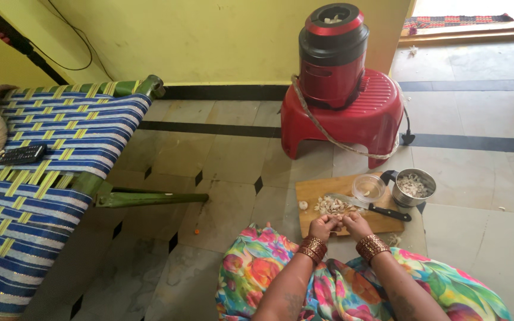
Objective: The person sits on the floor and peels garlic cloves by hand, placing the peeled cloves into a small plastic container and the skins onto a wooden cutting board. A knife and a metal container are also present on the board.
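both hands meet at the near edge of the wooden cutting board [319, 190], the left hand [323, 226] and right hand [356, 225] curled in, fingertips pinching what looks like a small garlic clove [339, 223] between them, though it's mostly hidden. just beyond lies a heap of peeled garlic [332, 205], a black-handled knife [382, 210] to its right, then a steel cup [414, 186].

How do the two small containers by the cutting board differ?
The clear plastic container is see-through, shallow and holds only a piece or two; the steel cup is opaque metal, deeper, with a dark handle, and holds a heap of pale pieces. The container sits on the cutting board; the cup stands just off its right end. Both are round, open and upright.
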